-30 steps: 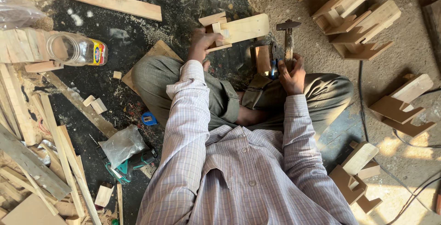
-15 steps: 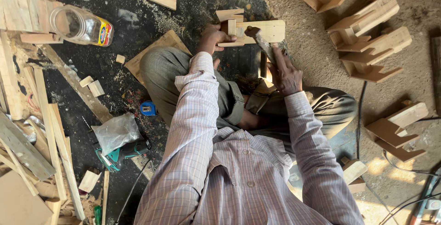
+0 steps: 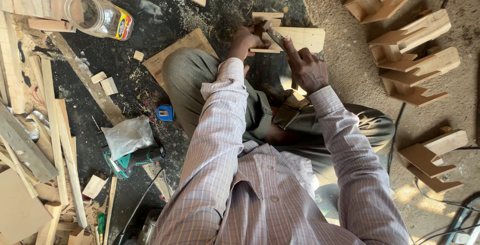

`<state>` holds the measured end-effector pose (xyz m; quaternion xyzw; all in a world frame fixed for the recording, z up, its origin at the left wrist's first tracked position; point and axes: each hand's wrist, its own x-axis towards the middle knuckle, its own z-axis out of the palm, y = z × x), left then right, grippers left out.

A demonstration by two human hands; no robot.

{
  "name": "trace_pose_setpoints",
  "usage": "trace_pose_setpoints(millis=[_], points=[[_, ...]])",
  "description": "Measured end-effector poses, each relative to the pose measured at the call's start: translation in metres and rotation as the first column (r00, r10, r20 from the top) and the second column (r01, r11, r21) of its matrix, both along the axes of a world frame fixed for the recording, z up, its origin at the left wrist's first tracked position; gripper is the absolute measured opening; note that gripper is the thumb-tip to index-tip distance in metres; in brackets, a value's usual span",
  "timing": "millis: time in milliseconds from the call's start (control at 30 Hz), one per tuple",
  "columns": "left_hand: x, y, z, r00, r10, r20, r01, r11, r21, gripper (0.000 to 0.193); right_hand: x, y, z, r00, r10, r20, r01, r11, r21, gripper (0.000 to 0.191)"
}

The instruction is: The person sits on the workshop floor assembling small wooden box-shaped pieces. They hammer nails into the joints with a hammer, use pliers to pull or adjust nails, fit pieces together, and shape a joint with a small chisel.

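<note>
The right hand (image 3: 307, 70) wraps its grip tight around a hammer (image 3: 274, 35), head down on the pale wooden piece (image 3: 300, 39). The left hand (image 3: 245, 42) pinches that piece steady on the dusty floor (image 3: 220, 0). Nailing seems under way; the next blow calls for a square aim. Rough-sawn planks, notched brackets (image 3: 415, 50) lie around.
</note>
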<state>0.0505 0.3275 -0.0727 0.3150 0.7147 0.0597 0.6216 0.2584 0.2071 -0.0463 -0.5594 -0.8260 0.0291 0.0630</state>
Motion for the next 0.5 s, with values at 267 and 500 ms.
trace_pose_setpoints(millis=[267,500], points=[[0.0,-0.009,0.0,1.0,0.017,0.005,-0.017,0.997,0.081,0.084,0.003,-0.01,-0.003,0.999,-0.035,0.024,0.033,0.997,0.069,0.055],[0.003,-0.011,-0.003,0.996,-0.09,0.003,0.089,0.992,0.087,0.067,-0.002,-0.019,0.007,0.926,0.061,-0.372,0.055,0.955,0.293,0.053]])
